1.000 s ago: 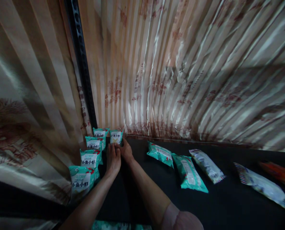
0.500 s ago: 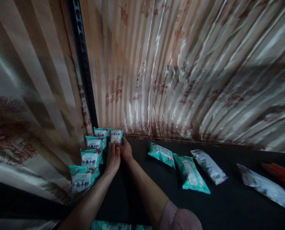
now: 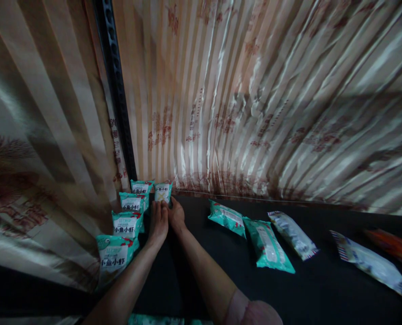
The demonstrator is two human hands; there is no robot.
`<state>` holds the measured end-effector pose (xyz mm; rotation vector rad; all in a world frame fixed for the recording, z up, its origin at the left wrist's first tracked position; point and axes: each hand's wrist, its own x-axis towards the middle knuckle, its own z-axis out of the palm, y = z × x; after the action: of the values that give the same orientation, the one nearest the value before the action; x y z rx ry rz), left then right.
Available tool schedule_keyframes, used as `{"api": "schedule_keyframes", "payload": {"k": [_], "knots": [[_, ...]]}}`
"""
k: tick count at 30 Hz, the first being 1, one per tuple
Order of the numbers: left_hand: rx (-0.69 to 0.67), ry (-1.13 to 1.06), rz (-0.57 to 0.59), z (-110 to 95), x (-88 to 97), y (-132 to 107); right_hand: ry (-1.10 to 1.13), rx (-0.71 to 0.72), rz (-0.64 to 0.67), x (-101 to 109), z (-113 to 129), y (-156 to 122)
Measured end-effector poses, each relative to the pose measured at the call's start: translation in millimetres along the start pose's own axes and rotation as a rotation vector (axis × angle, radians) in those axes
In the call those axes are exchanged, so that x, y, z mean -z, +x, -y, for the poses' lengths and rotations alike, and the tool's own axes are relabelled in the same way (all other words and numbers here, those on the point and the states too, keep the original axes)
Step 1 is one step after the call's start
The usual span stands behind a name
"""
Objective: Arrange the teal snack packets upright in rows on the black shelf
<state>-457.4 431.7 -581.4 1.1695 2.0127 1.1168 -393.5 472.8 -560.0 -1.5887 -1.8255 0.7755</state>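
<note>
A teal-and-white snack bag point(image 3: 162, 192) stands upright at the back of the dark shelf, against the striped curtain. My left hand point(image 3: 159, 221) has its fingers pressed together on the bag's lower front. At the bag's lower right side is my right hand point(image 3: 176, 215), its fingers curled in on the edge and partly hidden. To the left, a row of matching bags stands upright: a rear bag point(image 3: 140, 187), others in front of it point(image 3: 131, 204), and the nearest one point(image 3: 114, 256) beside my left forearm.
Two teal bags lie on the dark shelf point(image 3: 221, 271) to the right: one bag point(image 3: 227, 218) and a larger one point(image 3: 267, 243). Beyond them lie white bags point(image 3: 293, 234) and an orange bag point(image 3: 393, 247). A black perforated post point(image 3: 116, 76) rises at the left corner.
Both hands stay at the upright bag with hardly any motion. The whole view has shifted very slightly.
</note>
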Motion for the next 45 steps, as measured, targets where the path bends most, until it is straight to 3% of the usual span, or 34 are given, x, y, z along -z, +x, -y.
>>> {"api": "schedule_keyframes", "payload": {"k": [16, 22, 32, 45], "knots": [[-0.025, -0.034, 0.011, -4, 5.3, -2, 0.061, -0.06, -0.053, -9, 0, 2], [-0.137, 0.07, 0.029, -5, 2.4, -10, 0.02, -0.077, -0.06, -15, -1, 3], [-0.048, 0.022, 0.035, -11, 5.8, -17, -0.038, -0.009, -0.054, -13, -1, -1], [-0.08, -0.069, -0.029, 5, -1.2, -7, -0.021, 0.011, -0.11, -15, -5, -3]]}}
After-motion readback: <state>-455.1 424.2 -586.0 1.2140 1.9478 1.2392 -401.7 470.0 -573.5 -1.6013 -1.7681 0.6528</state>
